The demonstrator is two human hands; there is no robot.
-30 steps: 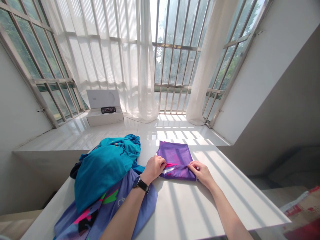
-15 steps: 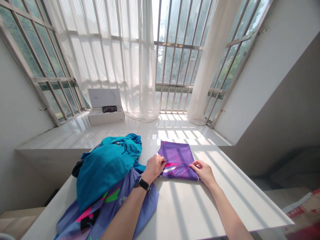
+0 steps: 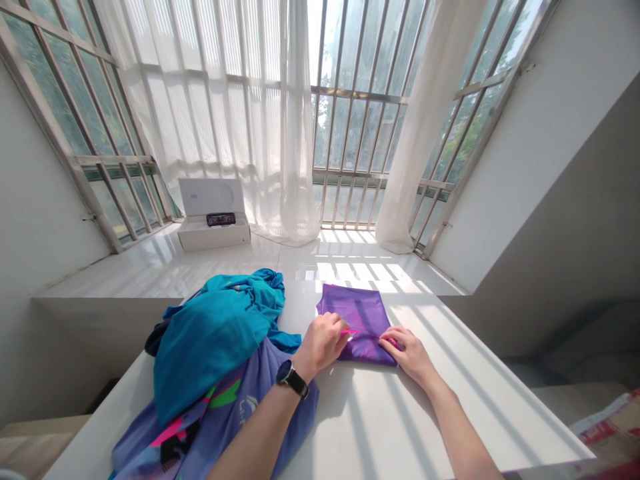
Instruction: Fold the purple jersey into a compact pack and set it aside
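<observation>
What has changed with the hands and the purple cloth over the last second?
Both hands have drawn closer together at the near edge of the folded purple garment: the left hand has slid right onto it, and the right hand has stayed pinching the near right corner. The fold looks slightly narrower. The teal garment, the lilac printed garment and the white box are unmoved.
</observation>
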